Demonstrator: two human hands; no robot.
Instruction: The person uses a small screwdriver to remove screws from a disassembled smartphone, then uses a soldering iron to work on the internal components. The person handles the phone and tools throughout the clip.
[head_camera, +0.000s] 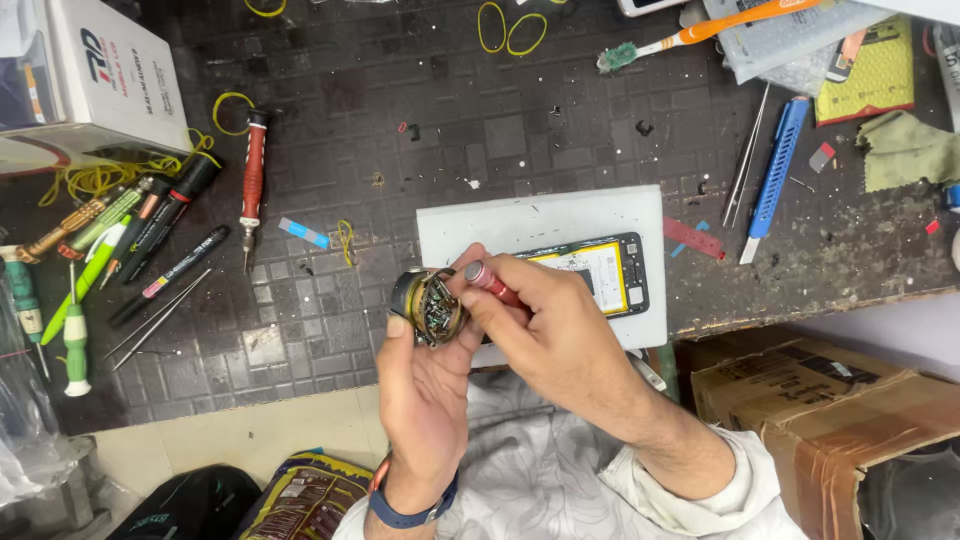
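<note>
got the little round opened-up gadget (428, 306) pinched in my left hand (425, 385) over the bench edge, right hand (545, 325) gripping the red screwdriver (492, 285), probably mid-unscrewing, so next needs a steady tip.

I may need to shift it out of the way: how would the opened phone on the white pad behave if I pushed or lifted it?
The opened phone lies flat on the white pad, so it would probably slide rather than roll or tip. It looks thin and stiff, likely light. With its back off and battery and boards exposed, it is probably fragile; lift it by the edges.
</note>
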